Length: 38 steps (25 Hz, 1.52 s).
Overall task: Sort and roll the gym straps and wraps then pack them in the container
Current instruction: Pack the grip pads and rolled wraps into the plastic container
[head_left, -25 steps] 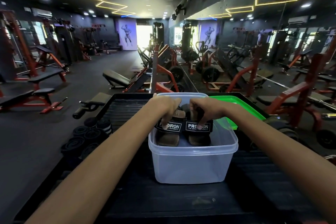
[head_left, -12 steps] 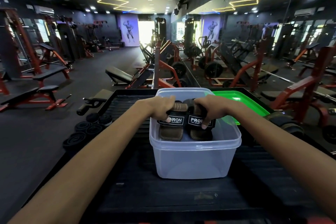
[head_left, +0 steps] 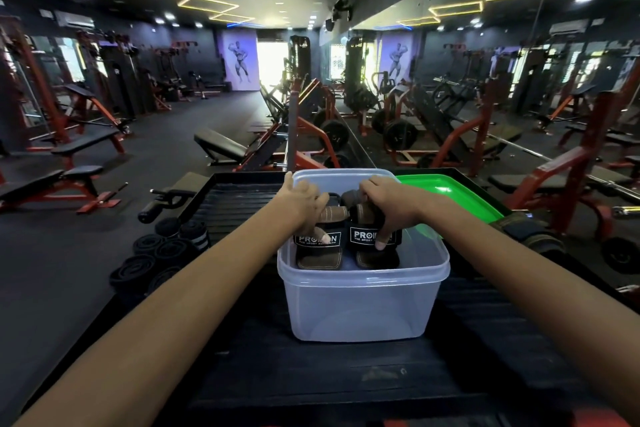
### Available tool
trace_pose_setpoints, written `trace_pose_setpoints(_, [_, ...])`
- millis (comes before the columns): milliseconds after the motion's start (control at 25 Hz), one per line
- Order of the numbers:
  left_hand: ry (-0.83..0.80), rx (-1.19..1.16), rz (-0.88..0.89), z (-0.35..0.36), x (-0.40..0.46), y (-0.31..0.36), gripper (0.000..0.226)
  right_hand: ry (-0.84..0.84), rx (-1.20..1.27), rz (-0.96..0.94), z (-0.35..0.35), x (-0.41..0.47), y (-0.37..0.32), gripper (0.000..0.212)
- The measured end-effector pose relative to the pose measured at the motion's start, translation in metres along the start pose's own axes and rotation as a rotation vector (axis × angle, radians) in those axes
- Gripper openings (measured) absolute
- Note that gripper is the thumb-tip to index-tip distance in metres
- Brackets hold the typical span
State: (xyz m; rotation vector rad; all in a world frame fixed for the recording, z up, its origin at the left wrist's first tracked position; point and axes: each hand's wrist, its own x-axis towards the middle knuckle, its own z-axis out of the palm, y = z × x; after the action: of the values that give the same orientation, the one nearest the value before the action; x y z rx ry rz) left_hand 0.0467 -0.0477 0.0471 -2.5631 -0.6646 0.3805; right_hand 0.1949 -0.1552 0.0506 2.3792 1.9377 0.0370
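Note:
A clear plastic container (head_left: 360,308) stands on the black slatted table (head_left: 311,374). Inside it two black-and-brown lifting straps with white lettering stand side by side: the left strap (head_left: 317,251) and the right strap (head_left: 372,251). My left hand (head_left: 304,204) is blurred above the left strap, fingers loosening, thumb tip still touching its label. My right hand (head_left: 384,204) grips the top of the right strap, thumb on its label. Both straps reach down to the container's floor.
A green lid (head_left: 446,198) lies behind the container on the right. Several rolled black wraps (head_left: 162,253) sit at the table's left edge. A dark rolled wrap (head_left: 530,232) lies at the right. Gym benches and machines fill the room beyond.
The left hand has loosened and lifted from the left strap, its fingers spreading. The right hand keeps its hold. The straps sit a little lower in the container.

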Motion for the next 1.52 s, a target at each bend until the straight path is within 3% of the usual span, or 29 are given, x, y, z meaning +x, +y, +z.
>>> trace_pose_setpoints(80, [0.023,-0.085,0.023,0.004,-0.004,-0.005,0.111,-0.008,-0.056,0.007,0.0,0.003,0.0,0.101])
trace_pose_setpoints(160, [-0.007,-0.149,0.042,0.004,0.0,-0.008,0.117,-0.074,-0.071,0.028,-0.002,0.009,0.001,0.11])
trace_pose_setpoints(280, [-0.021,-0.224,0.067,0.0,0.009,-0.014,0.096,-0.178,-0.058,0.049,-0.005,0.016,0.0,0.113])
trace_pose_setpoints(480, [0.007,-0.088,0.139,-0.003,0.023,-0.01,0.071,-0.232,-0.07,0.032,-0.007,0.024,0.0,0.108])
trace_pose_setpoints(880, [0.14,-0.148,0.102,0.006,0.027,-0.015,0.079,-0.093,-0.174,-0.023,-0.001,0.022,0.002,0.099])
trace_pose_setpoints(1200, [0.046,-0.273,0.073,0.005,0.023,-0.017,0.087,-0.127,-0.06,0.003,-0.006,0.013,0.001,0.102])
trace_pose_setpoints(1360, [0.14,-0.31,0.103,0.003,0.017,-0.016,0.105,-0.065,0.105,-0.002,-0.003,0.016,0.002,0.11])
trace_pose_setpoints(1520, [0.207,-0.581,0.107,0.0,0.005,-0.021,0.106,0.04,0.391,-0.016,-0.007,0.008,0.009,0.111])
